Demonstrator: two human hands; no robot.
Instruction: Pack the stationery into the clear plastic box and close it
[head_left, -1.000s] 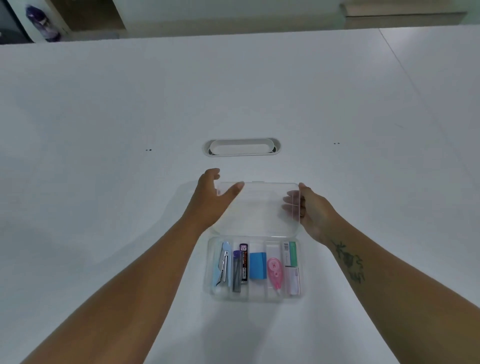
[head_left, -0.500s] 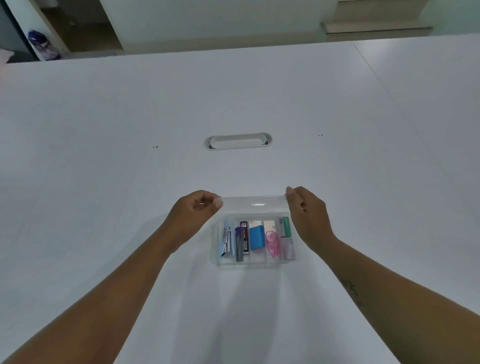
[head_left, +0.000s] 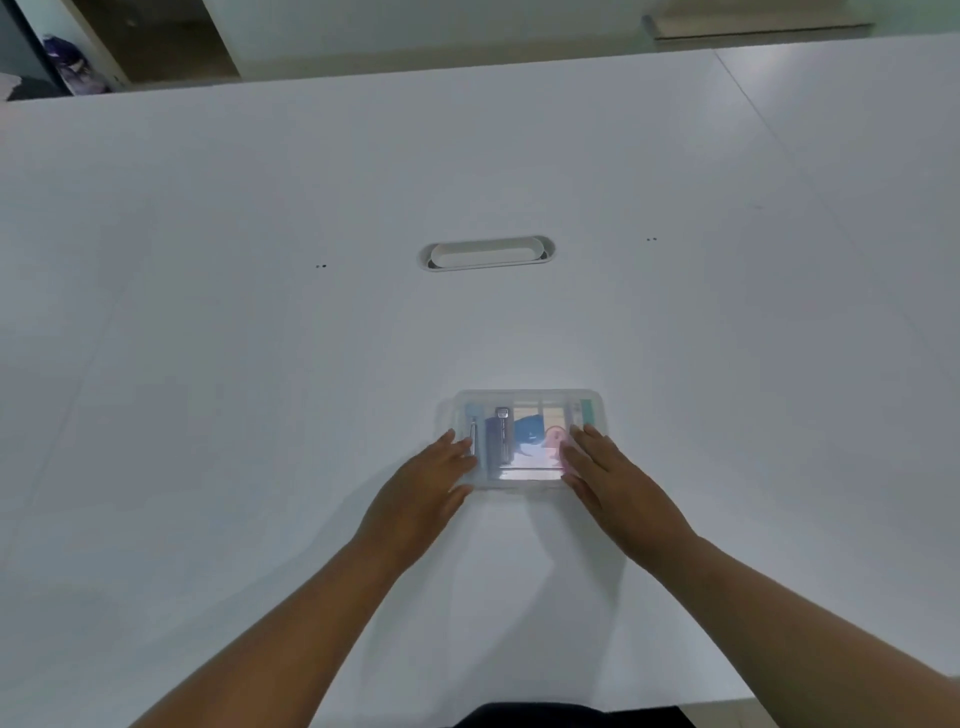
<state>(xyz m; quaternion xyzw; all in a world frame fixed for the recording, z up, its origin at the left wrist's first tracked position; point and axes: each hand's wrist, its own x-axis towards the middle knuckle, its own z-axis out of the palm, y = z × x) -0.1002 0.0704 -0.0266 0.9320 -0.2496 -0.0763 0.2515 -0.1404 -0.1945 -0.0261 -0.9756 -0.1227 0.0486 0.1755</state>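
Risk first, head view: lid (head_left: 530, 410) lies down over the clear box (head_left: 527, 480), but I can't tell if the front edge has latched. Both hands lie flat with fingers spread, pressing down at the near corners and gripping nothing. Left hand (head_left: 423, 491) covers the near-left corner, fingertips (head_left: 460, 441) on the lid. Right hand (head_left: 610, 480) covers the near-right corner, fingertips (head_left: 582, 434) on top.

Likely failures, my guess:
- uneven push, so one corner seats and the other pops back up
- something inside standing proud and stopping the lid from seating
- box sliding away from the hands on the smooth white table (head_left: 260, 415), since nothing blocks it beyond the fingertips

Contents, blurred through the lid: between the two hands, a dark grey pen-like item (head_left: 500, 436) nearer the left fingertips, a blue block (head_left: 527, 428) in the middle, something pink (head_left: 555, 436) just beside the right fingertips. Green strip (head_left: 587, 413) sits past the right fingertips. Dividers show faintly; exact compartments unclear. No loose stationery visible outside the box.
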